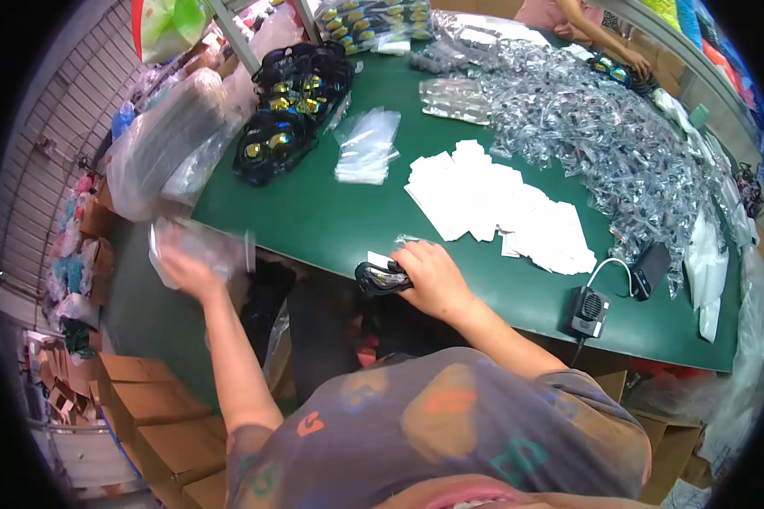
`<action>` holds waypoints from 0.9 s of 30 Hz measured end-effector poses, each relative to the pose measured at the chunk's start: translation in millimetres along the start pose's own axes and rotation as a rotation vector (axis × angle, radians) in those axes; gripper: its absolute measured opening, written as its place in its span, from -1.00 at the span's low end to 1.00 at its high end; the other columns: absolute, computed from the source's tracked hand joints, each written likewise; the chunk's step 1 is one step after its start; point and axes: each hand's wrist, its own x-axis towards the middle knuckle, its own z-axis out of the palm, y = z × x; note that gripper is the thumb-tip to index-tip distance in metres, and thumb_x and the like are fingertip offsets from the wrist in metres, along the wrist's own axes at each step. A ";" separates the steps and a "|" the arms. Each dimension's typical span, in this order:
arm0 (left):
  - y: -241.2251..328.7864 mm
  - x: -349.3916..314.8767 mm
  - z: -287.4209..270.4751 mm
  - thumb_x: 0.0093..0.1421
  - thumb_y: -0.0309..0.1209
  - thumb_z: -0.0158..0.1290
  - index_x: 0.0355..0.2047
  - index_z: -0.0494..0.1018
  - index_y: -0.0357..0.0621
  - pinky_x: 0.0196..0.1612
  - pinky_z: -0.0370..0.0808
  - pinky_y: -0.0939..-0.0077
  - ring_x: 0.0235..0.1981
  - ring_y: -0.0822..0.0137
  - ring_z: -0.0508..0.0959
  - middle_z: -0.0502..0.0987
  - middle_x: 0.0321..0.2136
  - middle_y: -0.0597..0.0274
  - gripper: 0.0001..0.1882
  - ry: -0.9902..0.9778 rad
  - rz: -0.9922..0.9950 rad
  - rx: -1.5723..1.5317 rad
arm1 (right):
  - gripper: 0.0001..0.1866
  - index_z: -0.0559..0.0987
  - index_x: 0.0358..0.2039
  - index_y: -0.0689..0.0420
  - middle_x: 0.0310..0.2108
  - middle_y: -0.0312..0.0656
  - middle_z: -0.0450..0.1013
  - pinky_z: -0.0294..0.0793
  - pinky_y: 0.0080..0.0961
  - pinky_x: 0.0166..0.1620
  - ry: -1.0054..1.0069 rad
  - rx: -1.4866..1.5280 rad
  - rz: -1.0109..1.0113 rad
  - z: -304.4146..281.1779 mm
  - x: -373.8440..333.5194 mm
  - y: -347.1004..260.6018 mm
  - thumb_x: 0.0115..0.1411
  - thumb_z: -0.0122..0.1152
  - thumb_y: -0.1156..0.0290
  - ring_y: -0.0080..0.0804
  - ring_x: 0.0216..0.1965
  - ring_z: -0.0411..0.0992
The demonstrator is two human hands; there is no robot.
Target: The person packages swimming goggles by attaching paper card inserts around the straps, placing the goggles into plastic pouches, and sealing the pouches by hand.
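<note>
Over the near edge of the green table [306,222], my right hand [437,280] is wrapped round black-framed goggles [380,280]. A white card [379,260] and a bit of clear wrap show against the goggles. To the left, beyond the table's edge, my left hand [185,267] has a clear plastic bag [231,244] in its grip. That hand is smeared by motion, so how its fingers lie in or on the bag is unclear. Beyond my right hand spreads a pile of white cards [501,199], and a stack of clear bags [367,146] lies further back.
Black goggles with yellow lenses [284,102] are heaped at the back left. Small clear packets [577,119] cover the right side. A black boxy device [587,312] with a cable stands near the front edge. Another person's arm [598,34] reaches in at the back. Cardboard boxes [165,416] stand lower left.
</note>
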 end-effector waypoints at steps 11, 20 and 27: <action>-15.5 -15.9 284.0 0.33 -0.22 0.17 -0.10 0.62 -0.11 -0.32 0.48 0.47 -0.43 0.47 0.56 0.60 -0.48 0.28 -0.73 -0.701 -0.068 -0.030 | -0.59 0.50 -0.16 0.10 -0.25 -0.13 0.45 0.41 -0.14 -0.11 -0.089 0.090 0.018 -4.8 7.7 -1.6 -0.08 0.39 0.49 -0.05 -0.14 0.45; -47.5 -23.5 317.6 0.08 0.01 0.35 0.35 0.26 -0.08 0.15 0.41 0.15 0.14 0.02 0.47 0.44 0.14 0.08 -0.09 -0.949 0.379 0.355 | -0.53 0.53 -0.14 0.13 -0.19 -0.08 0.49 0.46 -0.17 -0.03 -0.051 0.184 0.170 1.0 10.8 15.1 -0.14 0.44 0.52 0.01 -0.10 0.47; -73.4 20.6 316.9 0.16 -0.29 0.27 -0.05 0.57 -0.14 0.07 0.42 0.15 0.09 0.11 0.51 0.55 0.02 0.19 -0.64 -0.820 0.585 0.211 | -0.69 0.54 -0.32 0.15 -0.37 -0.11 0.49 0.49 -0.26 -0.24 0.038 0.273 0.251 1.7 20.3 16.6 -0.12 0.43 0.54 -0.06 -0.33 0.49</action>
